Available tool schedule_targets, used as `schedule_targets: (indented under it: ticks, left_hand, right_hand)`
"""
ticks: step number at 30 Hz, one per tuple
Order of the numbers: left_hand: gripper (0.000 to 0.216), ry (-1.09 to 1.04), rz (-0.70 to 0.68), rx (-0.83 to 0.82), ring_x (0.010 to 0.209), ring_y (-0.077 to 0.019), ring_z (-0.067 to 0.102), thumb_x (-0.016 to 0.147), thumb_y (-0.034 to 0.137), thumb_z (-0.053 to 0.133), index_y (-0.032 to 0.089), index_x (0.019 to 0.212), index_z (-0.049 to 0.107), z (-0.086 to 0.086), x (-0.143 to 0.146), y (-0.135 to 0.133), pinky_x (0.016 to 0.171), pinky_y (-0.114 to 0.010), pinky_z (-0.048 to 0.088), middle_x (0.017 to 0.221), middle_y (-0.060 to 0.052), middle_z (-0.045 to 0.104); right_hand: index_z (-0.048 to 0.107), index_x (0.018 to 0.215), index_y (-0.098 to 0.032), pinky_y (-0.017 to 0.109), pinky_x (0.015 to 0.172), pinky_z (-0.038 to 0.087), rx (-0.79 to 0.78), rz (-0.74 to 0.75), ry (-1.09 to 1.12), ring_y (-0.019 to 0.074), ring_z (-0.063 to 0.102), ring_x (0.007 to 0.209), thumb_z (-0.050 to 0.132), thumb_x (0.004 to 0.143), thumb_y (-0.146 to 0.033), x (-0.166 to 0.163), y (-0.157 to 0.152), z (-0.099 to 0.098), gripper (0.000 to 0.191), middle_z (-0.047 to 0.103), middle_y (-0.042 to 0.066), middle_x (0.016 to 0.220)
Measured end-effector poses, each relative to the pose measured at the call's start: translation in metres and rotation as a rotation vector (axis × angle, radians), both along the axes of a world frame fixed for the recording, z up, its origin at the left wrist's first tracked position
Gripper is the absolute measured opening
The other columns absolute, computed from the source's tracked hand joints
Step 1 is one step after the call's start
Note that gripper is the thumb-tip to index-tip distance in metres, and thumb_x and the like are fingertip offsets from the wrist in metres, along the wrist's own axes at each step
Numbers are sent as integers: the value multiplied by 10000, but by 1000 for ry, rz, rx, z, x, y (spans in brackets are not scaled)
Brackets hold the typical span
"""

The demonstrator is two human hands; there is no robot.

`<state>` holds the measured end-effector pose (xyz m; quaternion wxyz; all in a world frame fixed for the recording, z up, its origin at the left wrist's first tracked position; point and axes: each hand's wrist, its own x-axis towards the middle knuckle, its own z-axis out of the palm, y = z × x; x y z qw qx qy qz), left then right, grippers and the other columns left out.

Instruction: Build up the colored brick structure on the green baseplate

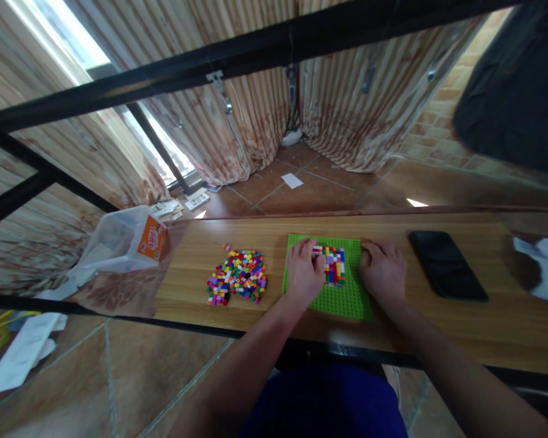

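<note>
The block point(334, 266) of small coloured bricks sits on the upper middle of the green plate point(342, 305), with bare studs to its right and below it. The left hand point(305, 271) lies over the left part of the plate, fingers bent and thumb at the block's left edge, hiding some of it; whether a brick is pinched there is too small to tell. The right hand point(384, 271) is at the plate's right edge, fingers curled in, seemingly touching the rim; whether it grips or merely steadies the plate, I cannot say.

The plate rests on the table point(187, 255). Left of the plate, well apart from it, is the pile point(244, 274) of loose bricks; right of it, beyond the right hand, lies the phone point(447, 266). Far to the left of the plate, off the table, the plastic box point(114, 240) lies tipped over.

As I judge it, if the right hand let go, the plate could slide under a push from the left, and a brick might seat crooked. With the fingers covering the block's edge, a brick could land one stud off, and a sideways knock might loosen its neighbours.
</note>
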<state>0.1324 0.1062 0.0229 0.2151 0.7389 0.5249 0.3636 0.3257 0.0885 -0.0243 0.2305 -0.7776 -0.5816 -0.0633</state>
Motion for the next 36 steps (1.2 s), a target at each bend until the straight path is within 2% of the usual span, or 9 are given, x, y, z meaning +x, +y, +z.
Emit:
schedule_targets:
  ticks: [4, 7, 10, 13, 16, 22, 28, 36]
  left_hand:
    - [326, -19, 26, 49, 1226, -238, 541, 938, 234, 490, 183, 1253, 562, 15, -18, -4, 1070, -442, 440, 1288, -117, 610]
    - [292, 26, 25, 80, 1201, -227, 558, 922, 185, 499, 213, 1199, 590, 22, -44, -14, 1054, -440, 453, 1251, -92, 628]
    - [268, 112, 54, 80, 1155, -223, 581, 888, 122, 509, 226, 1103, 631, 19, -79, -26, 1033, -437, 466, 1183, -77, 650]
    - [204, 176, 148, 95, 1099, -233, 594, 848, 114, 555, 212, 995, 659, 10, -113, -36, 991, -438, 481, 1132, -74, 657]
    - [168, 247, 159, 83, 1053, -233, 597, 815, 97, 577, 208, 893, 676, 4, -134, -41, 960, -428, 483, 1096, -66, 659]
    - [133, 382, 129, 75, 1062, -250, 581, 802, 148, 622, 218, 890, 693, 3, -136, -47, 969, -457, 455, 1170, -73, 637]
    - [174, 404, 149, 64, 1149, -283, 544, 756, 198, 712, 238, 923, 686, -1, -134, -54, 1022, -484, 422, 1220, -62, 624]
    - [63, 444, 149, 90, 1108, -282, 555, 786, 188, 683, 218, 841, 673, -6, -136, -54, 986, -487, 432, 1197, -69, 641]
  right_hand:
    - [700, 1082, -161, 385, 807, 378, 10, 17, -13, 266, 533, 975, 411, 908, -260, 3, 0, -2, 352, 656, 141, 1083]
    - [704, 1069, -157, 389, 807, 379, 21, 24, -37, 271, 540, 964, 409, 904, -265, 4, 0, -4, 355, 660, 145, 1074]
    - [706, 1064, -158, 398, 807, 388, 29, 20, -45, 282, 547, 970, 419, 898, -263, 4, 0, -4, 348, 662, 144, 1067]
    - [706, 1066, -156, 401, 810, 395, 17, 24, -37, 285, 551, 979, 416, 902, -256, 3, -1, -4, 347, 662, 143, 1060]
    - [705, 1068, -157, 400, 812, 395, 14, 22, -33, 283, 554, 980, 407, 908, -260, 3, 0, -3, 354, 662, 139, 1068]
    - [703, 1081, -158, 410, 816, 399, 11, 35, -32, 288, 548, 987, 405, 905, -265, 4, 0, -3, 362, 659, 145, 1053]
    - [708, 1058, -168, 409, 812, 398, 21, 15, -30, 283, 550, 968, 404, 901, -269, 4, 0, -4, 357, 659, 137, 1035]
    - [707, 1062, -168, 385, 805, 385, 8, 9, -50, 276, 552, 964, 390, 917, -280, 3, -1, -1, 367, 664, 132, 1043]
